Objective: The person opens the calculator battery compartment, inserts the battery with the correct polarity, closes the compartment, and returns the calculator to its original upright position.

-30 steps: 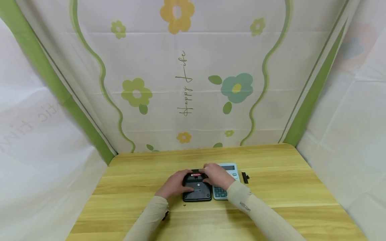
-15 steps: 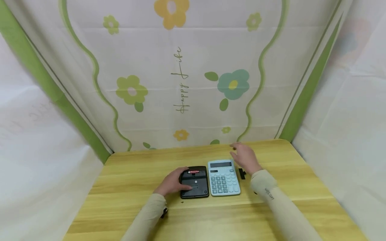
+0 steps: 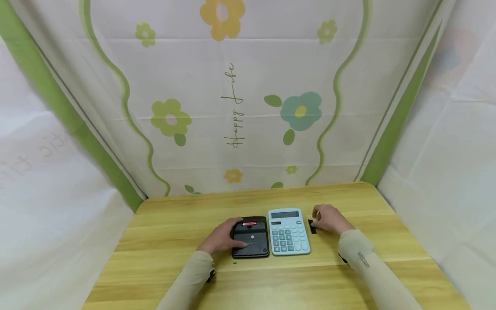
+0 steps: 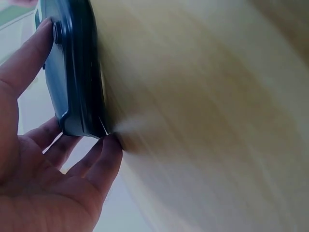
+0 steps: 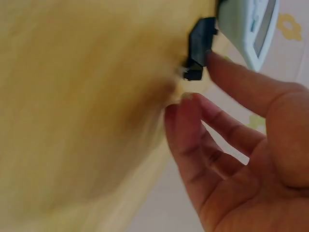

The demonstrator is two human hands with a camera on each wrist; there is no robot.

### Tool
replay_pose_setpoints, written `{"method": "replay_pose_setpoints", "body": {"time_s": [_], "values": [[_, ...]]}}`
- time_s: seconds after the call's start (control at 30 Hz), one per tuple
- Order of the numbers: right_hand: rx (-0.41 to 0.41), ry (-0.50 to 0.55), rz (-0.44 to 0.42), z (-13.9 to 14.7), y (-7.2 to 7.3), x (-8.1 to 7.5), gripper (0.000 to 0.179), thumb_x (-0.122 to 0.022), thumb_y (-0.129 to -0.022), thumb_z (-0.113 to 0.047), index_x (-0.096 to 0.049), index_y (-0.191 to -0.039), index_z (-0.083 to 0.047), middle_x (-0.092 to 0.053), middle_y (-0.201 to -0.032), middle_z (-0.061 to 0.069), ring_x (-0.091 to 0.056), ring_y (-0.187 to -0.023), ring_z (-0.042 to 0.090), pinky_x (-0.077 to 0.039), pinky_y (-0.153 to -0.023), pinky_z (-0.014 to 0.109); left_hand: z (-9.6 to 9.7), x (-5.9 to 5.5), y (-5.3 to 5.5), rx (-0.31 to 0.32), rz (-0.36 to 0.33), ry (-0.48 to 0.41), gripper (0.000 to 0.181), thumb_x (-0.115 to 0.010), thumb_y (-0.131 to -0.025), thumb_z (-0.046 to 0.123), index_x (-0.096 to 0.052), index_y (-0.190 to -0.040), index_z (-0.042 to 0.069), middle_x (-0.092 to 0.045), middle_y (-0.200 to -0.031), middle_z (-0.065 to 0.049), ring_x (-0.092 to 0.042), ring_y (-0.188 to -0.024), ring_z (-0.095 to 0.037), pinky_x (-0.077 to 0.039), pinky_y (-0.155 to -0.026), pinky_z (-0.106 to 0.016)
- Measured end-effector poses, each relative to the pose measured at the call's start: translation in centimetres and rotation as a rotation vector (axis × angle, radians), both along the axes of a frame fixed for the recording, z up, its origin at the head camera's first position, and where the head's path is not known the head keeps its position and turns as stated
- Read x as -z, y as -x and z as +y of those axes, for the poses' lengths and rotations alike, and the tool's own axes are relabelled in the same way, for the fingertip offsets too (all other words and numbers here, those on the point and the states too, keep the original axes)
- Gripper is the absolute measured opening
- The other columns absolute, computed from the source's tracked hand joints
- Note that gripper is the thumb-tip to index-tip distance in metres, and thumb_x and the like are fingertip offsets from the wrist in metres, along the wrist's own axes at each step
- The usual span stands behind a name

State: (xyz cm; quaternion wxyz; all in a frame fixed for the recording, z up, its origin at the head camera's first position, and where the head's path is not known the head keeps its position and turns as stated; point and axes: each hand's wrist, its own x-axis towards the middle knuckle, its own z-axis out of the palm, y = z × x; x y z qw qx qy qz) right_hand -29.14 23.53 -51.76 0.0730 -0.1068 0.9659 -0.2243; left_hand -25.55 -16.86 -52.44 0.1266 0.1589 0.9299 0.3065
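Observation:
A black calculator (image 3: 251, 249) lies face down on the table, a red battery (image 3: 249, 223) showing in the slot near its far end. My left hand (image 3: 221, 237) holds it, thumb on its back and fingers at its far left edge. The left wrist view shows the thumb by a round foot (image 4: 58, 33) and fingertips under the rim. At the right, my right hand (image 3: 330, 218) is over a small black battery cover (image 5: 201, 42). Its thumb touches or nearly touches the cover; the other fingers are bent and apart from it.
A light blue calculator (image 3: 288, 232) lies face up between the black one and my right hand. A tiny dark bit (image 3: 234, 262) lies in front of the black calculator. A flowered cloth (image 3: 232, 107) hangs behind the wooden table (image 3: 263, 284).
My right hand has left the black calculator, swung over beyond the light blue one and come down at the battery cover. My left hand has stayed on the black calculator.

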Motion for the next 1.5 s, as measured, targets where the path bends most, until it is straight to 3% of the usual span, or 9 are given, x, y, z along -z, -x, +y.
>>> {"method": "replay_pose_setpoints", "body": {"time_s": [0.3,0.6,0.8,1.07,1.27,1.5], "values": [[0.007,0.039,0.025,0.2,0.0,0.6,0.012,-0.081,-0.086,-0.008,-0.073,-0.095,-0.005,-0.065,-0.079,0.002,-0.057,-0.072,0.017,-0.05,-0.069,0.035,0.1,0.1,-0.4,-0.003,0.001,-0.008,0.092,-0.089,-0.082,0.043,-0.044,-0.157,0.012,-0.045,-0.16,-0.016,-0.045,-0.145,-0.039,-0.04,-0.116,-0.06],[0.075,0.192,0.155,0.8,-0.2,-0.4,0.035,-0.071,-0.09,-0.002,-0.068,-0.124,0.006,-0.07,-0.084,0.007,-0.06,-0.07,0.016,-0.049,-0.065,0.031,0.0,0.0,-0.3,0.028,0.013,0.038,0.094,-0.086,-0.083,0.047,-0.041,-0.158,0.013,-0.043,-0.16,-0.016,-0.048,-0.142,-0.038,-0.044,-0.113,-0.06],[0.079,0.293,0.16,1.2,-0.1,-0.8,0.032,-0.076,-0.094,-0.009,-0.072,-0.122,0.004,-0.075,-0.094,0.007,-0.069,-0.082,0.018,-0.057,-0.07,0.031,0.1,-0.1,-0.3,0.04,0.011,0.049,0.093,-0.084,-0.085,0.048,-0.039,-0.159,0.014,-0.041,-0.162,-0.015,-0.047,-0.143,-0.039,-0.044,-0.113,-0.06],[0.04,0.504,0.187,0.0,-0.5,-2.1,0.03,-0.08,-0.093,-0.017,-0.076,-0.121,-0.009,-0.076,-0.103,0.006,-0.072,-0.099,0.023,-0.058,-0.075,0.025,-0.1,0.2,-0.1,0.031,0.012,0.049,0.094,-0.084,-0.085,0.049,-0.039,-0.159,0.014,-0.041,-0.162,-0.016,-0.047,-0.143,-0.04,-0.043,-0.113,-0.06],[-0.002,0.678,0.149,-1.0,-0.9,-2.6,0.032,-0.076,-0.094,-0.006,-0.073,-0.126,-0.004,-0.073,-0.12,0.017,-0.07,-0.111,0.035,-0.061,-0.085,0.025,-0.1,0.2,-0.2,0.035,0.011,0.048,0.094,-0.085,-0.084,0.049,-0.04,-0.159,0.015,-0.042,-0.161,-0.016,-0.048,-0.141,-0.038,-0.044,-0.112,-0.06],[-0.082,0.777,0.133,-1.6,-1.1,-3.0,0.026,-0.073,-0.092,0.006,-0.076,-0.117,0.0,-0.068,-0.117,0.02,-0.066,-0.113,0.043,-0.06,-0.091,0.025,0.0,-0.1,-0.4,0.036,0.009,0.047,0.094,-0.085,-0.084,0.048,-0.04,-0.159,0.013,-0.043,-0.16,-0.016,-0.049,-0.14,-0.038,-0.044,-0.111,-0.061]]}}
